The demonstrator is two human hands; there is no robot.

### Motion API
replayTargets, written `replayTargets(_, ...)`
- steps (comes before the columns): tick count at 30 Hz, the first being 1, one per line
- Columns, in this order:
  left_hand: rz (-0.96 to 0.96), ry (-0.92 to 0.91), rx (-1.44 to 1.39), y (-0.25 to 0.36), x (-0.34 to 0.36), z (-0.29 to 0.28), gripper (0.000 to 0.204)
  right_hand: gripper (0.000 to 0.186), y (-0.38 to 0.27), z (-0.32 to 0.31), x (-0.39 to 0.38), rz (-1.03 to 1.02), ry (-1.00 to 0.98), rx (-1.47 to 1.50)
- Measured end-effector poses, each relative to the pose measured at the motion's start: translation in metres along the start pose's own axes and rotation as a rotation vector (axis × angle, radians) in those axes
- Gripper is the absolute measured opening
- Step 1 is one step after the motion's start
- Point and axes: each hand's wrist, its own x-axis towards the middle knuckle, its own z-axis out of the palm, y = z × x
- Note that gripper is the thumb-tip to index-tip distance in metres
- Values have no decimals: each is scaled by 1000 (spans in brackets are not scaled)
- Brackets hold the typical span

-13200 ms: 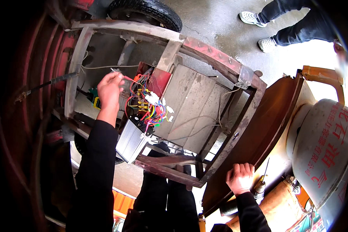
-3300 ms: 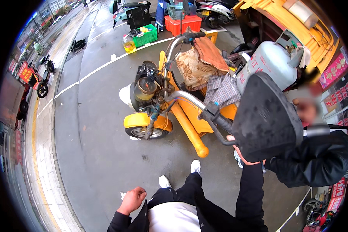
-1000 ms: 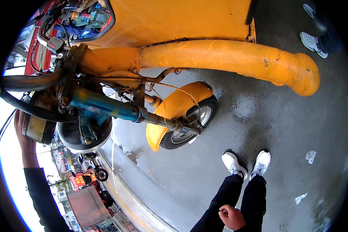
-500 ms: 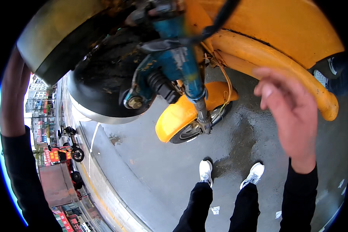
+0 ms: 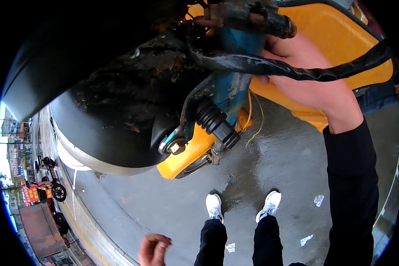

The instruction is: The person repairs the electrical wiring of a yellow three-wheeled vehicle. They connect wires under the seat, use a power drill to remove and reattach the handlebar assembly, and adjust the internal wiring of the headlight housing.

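My right hand reaches from the lower right around the blue steering column, fingers wrapped behind it and partly hidden by a black cable and a dark bolted fitting. Beside the column are a black rounded lamp housing with a silver rim, a rubber boot and a rusty bracket bolt. The vehicle's yellow front mudguard shows below. Low in the view, my left hand is away from the vehicle, fingers curled; whatever they might hold is hidden.
A yellow body panel fills the upper right, with part of a person's dark-clothed leg beside it. My shoes stand on wet pavement with litter scraps. A scooter and a kerb are at the left.
My left hand has come down from the lamp housing to the lower edge. My right hand has moved up onto the steering column. The view has drawn closer over the front fork.
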Motion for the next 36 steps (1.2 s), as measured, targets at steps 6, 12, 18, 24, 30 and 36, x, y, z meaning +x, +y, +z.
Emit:
replayTargets(6, -467, -267, -127, -61, -79, 45, 13, 14, -6, -2, 17, -135, 21, -375)
replayTargets(12, -489, -291, -116, -62, -61, 33, 14, 13, -9, -4, 27, -138, 74, -169)
replayTargets(18, -444, -305, -80, -42, -54, 35, 16, 15, -4, 1, 18, -159, 112, -314)
replayTargets(24, -486, -363, -59, -47, -67, 38, 15, 13, 6, 5, 31, -222, 101, -261)
replayTargets(30, -509, -370, -51, -56, -69, 43, 14, 16, 13, 3, 45, -286, 34, -327)
replayTargets(36, -549, -365, -84, -44, -63, 56, 14, 30, -4, -3, 46, -112, -124, -568)
